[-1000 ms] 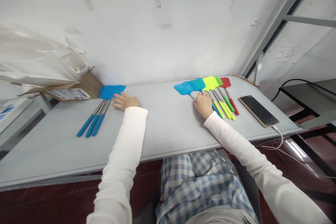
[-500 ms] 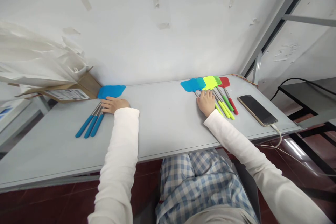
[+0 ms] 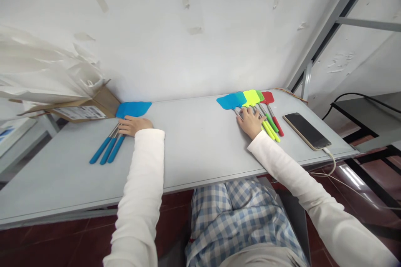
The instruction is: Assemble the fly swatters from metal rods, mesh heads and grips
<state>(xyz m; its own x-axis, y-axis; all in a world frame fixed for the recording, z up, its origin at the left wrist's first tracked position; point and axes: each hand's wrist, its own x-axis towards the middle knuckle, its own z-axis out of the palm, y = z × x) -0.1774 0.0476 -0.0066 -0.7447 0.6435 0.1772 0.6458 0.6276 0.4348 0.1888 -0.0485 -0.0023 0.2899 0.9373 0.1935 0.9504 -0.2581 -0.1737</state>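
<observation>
In the head view, several blue fly swatters lie fanned at the left, with blue heads (image 3: 133, 109) near the wall and blue handles (image 3: 108, 150) toward me. My left hand (image 3: 135, 125) rests across their metal shafts, its fingers stretched out. At the right, more fly swatters overlap: a blue head (image 3: 230, 101), yellow heads (image 3: 251, 97), a green one (image 3: 260, 95) and a red one (image 3: 267, 97). My right hand (image 3: 250, 122) lies over the shafts below the blue and yellow heads, with fingers spread. It hides part of the shafts and handles there.
An opened cardboard box (image 3: 105, 102) stands at the table's back left. Right of the swatters lies a phone (image 3: 307, 130) with a white cable (image 3: 331, 160) hanging over the front edge. A white wall (image 3: 188, 58) borders the grey table (image 3: 194, 146) at the back.
My right hand has shifted slightly right and its fingers have spread over the shafts. My left hand has moved a little left and stays on the blue swatters.
</observation>
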